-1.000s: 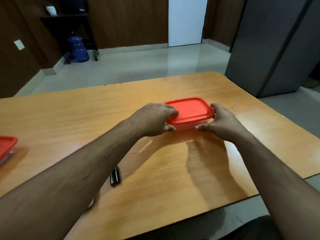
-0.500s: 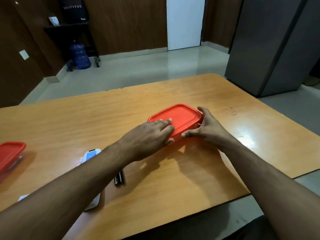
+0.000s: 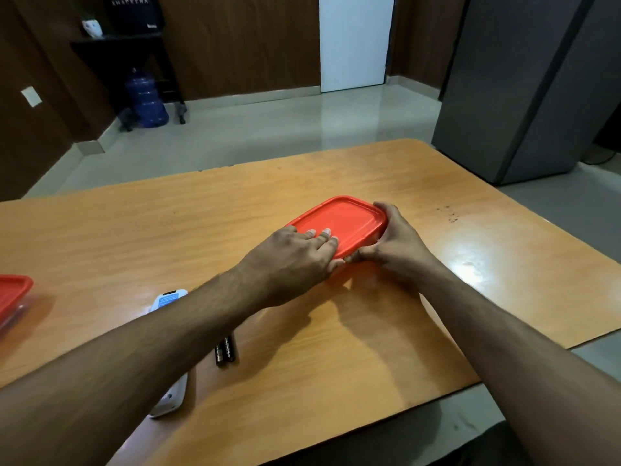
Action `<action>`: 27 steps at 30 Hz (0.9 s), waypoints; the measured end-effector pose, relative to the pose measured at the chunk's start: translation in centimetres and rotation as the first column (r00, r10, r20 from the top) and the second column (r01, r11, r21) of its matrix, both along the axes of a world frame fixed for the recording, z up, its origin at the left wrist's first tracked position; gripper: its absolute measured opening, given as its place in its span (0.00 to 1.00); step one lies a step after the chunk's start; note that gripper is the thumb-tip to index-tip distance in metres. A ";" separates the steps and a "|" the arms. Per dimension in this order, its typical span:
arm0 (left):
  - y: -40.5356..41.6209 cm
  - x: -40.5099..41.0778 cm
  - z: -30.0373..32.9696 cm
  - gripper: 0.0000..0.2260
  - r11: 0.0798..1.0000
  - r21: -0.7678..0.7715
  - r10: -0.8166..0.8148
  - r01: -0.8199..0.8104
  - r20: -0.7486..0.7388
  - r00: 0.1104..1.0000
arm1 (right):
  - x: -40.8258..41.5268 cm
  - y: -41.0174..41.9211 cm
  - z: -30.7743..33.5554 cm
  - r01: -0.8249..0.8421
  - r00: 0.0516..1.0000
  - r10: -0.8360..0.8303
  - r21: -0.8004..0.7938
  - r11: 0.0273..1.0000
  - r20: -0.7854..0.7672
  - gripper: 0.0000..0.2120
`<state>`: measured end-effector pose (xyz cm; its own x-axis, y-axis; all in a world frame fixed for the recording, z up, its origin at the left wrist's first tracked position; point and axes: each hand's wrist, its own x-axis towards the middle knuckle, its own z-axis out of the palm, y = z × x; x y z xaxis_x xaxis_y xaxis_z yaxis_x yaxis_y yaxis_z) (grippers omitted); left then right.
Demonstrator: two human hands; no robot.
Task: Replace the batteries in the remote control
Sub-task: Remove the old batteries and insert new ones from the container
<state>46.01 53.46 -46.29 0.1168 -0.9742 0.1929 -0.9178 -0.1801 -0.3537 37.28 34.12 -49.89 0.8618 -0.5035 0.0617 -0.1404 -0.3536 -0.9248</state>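
Head view: downward look over a wooden table (image 3: 386, 176), both forearms reaching forward.
Step in hand (judged): opening or sliding the red-lidded container (image 3: 349, 220), presumably to reach fresh cells or to stow spent ones; contents hidden by the opaque lid.
Method, hold: keep the base steady with one hand and lift with the other, so that the box does not skate on the glossy top.
Method, lift: start the lid at a corner and peel along the edge rather than pulling flat upward; keep the box level to avoid spilling whatever lies inside.
Method, clearance: keep forearms off the loose items lying beneath them.
Left hand (image 3: 295, 257): spread flat, palm down, fingers (image 3: 324, 234) resting on the near left part of the lid; thumb tucked at the near edge; pressing or bracing, not closed around anything.
Right hand (image 3: 393, 243): cupped narrowly around the right end of the container, thumb under the near rim, fingers curled over the far corner; gripping the box.
Remote control (image 3: 168, 299): white, lying on the table well apart from the container, mostly hidden under the left forearm, with only its two ends visible; whether its battery cover is on cannot be told.
Batteries (image 3: 225, 350): two dark cells side by side on the table, just beside the remote, touched by neither hand.
Second red-lidded box (image 3: 13, 290): at the far left edge, untouched.
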 end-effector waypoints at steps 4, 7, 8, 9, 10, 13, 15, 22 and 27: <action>-0.2 0.1 0.2 0.35 0.999 -0.045 -0.013 0.012 -0.031 0.999 | 0.2 -0.1 0.1 0.004 1.000 -0.004 -0.005 1.000 -0.013 0.53; -0.4 0.1 0.3 0.29 0.992 -0.123 -0.040 0.035 -0.042 0.998 | 0.0 -0.1 -0.1 0.013 0.999 -0.016 -0.049 0.999 -0.052 0.53; -0.4 0.1 0.4 0.26 0.989 -0.144 -0.050 0.042 -0.056 0.997 | -0.1 -0.2 -0.2 0.016 0.998 -0.020 -0.059 0.998 -0.057 0.54; -0.5 0.0 0.5 0.25 0.987 -0.157 -0.051 0.039 -0.073 0.996 | -0.2 -0.1 -0.2 0.014 0.998 -0.017 -0.052 0.999 -0.059 0.55; -0.5 0.0 0.6 0.24 0.986 -0.168 -0.041 0.025 -0.097 0.994 | -0.2 -0.1 -0.1 0.007 0.998 -0.009 -0.029 1.000 -0.056 0.56; 0.0 0.3 1.1 0.24 0.965 -0.259 -0.009 -0.040 -0.185 0.983 | -0.1 0.6 1.1 -0.001 0.999 0.003 0.064 0.998 -0.034 0.65; 0.1 0.2 1.1 0.22 0.943 -0.327 -0.013 -0.065 -0.232 0.973 | 0.0 0.9 1.6 -0.001 0.999 0.003 0.065 0.998 -0.033 0.65; 0.2 -0.4 1.0 0.15 0.877 -0.436 0.044 -0.201 -0.343 0.938 | -0.1 1.3 2.1 0.029 0.997 -0.029 -0.002 1.000 -0.065 0.52; 0.1 -1.6 0.7 0.10 0.816 -0.507 0.073 -0.277 -0.385 0.920 | -0.2 1.8 2.9 0.027 0.995 -0.030 -0.029 0.999 -0.093 0.49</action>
